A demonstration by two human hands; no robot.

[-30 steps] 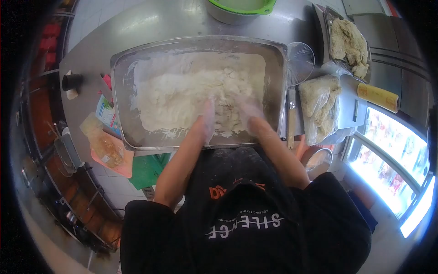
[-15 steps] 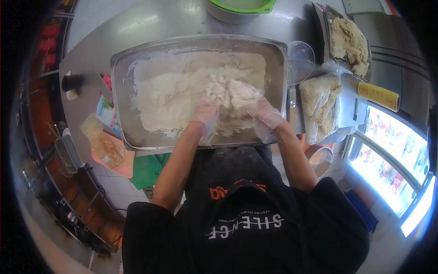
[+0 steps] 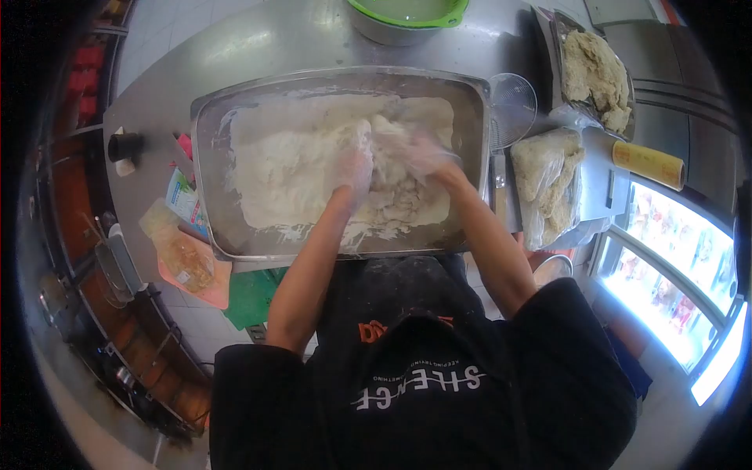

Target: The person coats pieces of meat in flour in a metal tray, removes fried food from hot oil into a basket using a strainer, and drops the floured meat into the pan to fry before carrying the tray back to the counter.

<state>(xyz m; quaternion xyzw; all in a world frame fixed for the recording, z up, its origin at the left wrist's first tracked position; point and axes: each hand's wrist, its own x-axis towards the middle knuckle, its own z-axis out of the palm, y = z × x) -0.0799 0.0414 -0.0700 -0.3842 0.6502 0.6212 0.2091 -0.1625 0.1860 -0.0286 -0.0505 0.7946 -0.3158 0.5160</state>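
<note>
A large metal tray [image 3: 215,235] holds a bed of white flour [image 3: 286,168]. Flour-coated pieces [image 3: 395,200] are heaped right of its middle; what they are under the coating I cannot make out. On the heap's left side is my left hand [image 3: 356,163], in a clear plastic glove dusted white, held edge-up with its fingers stretched out. My right hand [image 3: 427,153], also gloved, reaches over the heap from the right. Motion blurs its fingers, so whether they grip a piece is hidden.
A green-rimmed bowl [image 3: 407,33] stands behind the tray. To the right are a wire strainer [image 3: 513,110], a plastic bag of pale battered pieces [image 3: 544,184], another tray's pale heap [image 3: 595,74] and a yellow roll [image 3: 648,164]. Packets [image 3: 186,196] lie left.
Both hands have moved farther into the tray, away from my body. The right hand has swung inward, closer to the left, and the coated heap has shifted and spread beneath them.
</note>
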